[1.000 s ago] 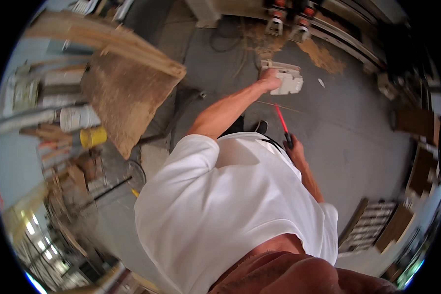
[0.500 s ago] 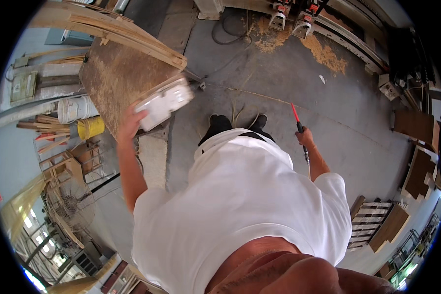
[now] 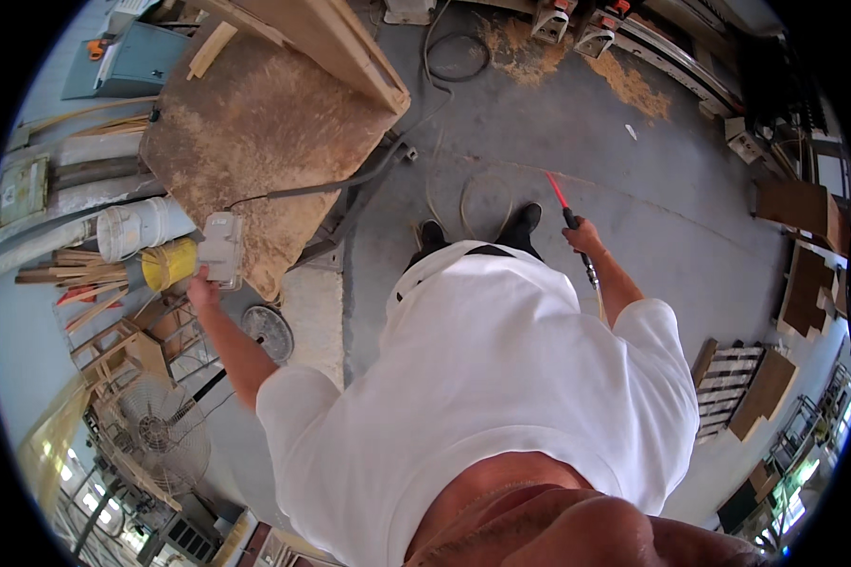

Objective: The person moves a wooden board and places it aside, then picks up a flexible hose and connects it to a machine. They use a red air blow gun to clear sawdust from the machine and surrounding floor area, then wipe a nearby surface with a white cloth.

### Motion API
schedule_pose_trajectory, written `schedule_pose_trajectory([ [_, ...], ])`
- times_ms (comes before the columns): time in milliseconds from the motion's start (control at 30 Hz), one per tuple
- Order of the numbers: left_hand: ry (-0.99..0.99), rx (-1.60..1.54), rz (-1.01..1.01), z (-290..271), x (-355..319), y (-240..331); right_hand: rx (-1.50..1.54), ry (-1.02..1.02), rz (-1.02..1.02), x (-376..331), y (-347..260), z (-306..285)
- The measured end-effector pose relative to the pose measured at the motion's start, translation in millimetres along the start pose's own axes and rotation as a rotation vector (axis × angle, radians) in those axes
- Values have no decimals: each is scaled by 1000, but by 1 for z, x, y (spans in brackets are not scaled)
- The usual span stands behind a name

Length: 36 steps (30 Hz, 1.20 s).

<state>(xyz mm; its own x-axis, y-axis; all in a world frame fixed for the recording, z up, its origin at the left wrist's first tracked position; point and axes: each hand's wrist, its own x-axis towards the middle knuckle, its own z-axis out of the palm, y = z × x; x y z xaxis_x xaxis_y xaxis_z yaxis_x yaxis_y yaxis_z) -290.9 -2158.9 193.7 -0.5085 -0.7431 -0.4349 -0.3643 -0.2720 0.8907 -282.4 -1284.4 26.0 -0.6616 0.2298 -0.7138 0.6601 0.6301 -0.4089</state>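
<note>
At the near left edge of a dusty brown tabletop, my left hand is closed on the near edge of a pale grey rectangular box. A dark hose or cable crosses the tabletop and thins toward the box's far edge; I cannot tell whether it joins the box. Over the floor on the right, my right hand grips what looks like an air blow gun, black-bodied with a long red tapered nozzle pointing away from me. A metal fitting and a thin line trail back along my right forearm.
A wooden panel stands on the tabletop's far side. Left of the box are a yellow bucket, a white bucket and wood strips. A caged fan stands nearer. Sawdust and a coiled hose lie on the floor ahead.
My left hand has carried the box left and nearer, from the tabletop's right side to its near left edge. The hose across the tabletop now shows. My right hand keeps its grip, barely moved.
</note>
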Motion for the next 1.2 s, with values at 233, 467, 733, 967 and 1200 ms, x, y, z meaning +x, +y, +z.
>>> schedule_pose_trajectory([
  [233,159,-162,-137,-5,54,-87,-12,-18,-75,-59,-60,29],
  [467,426,696,49,3,71,-84,-194,-2,-178,-44,-54,41],
  [733,783,1191,226,80,-23,-78,-172,12,-102,-42,-36,26],
  [967,42,936,1043,200,-119,-130,-114,-72,16,-28,6,17],
  [1200,-207,1526,991,281,-135,-132,-50,-5,-72,-10,55,27],
])
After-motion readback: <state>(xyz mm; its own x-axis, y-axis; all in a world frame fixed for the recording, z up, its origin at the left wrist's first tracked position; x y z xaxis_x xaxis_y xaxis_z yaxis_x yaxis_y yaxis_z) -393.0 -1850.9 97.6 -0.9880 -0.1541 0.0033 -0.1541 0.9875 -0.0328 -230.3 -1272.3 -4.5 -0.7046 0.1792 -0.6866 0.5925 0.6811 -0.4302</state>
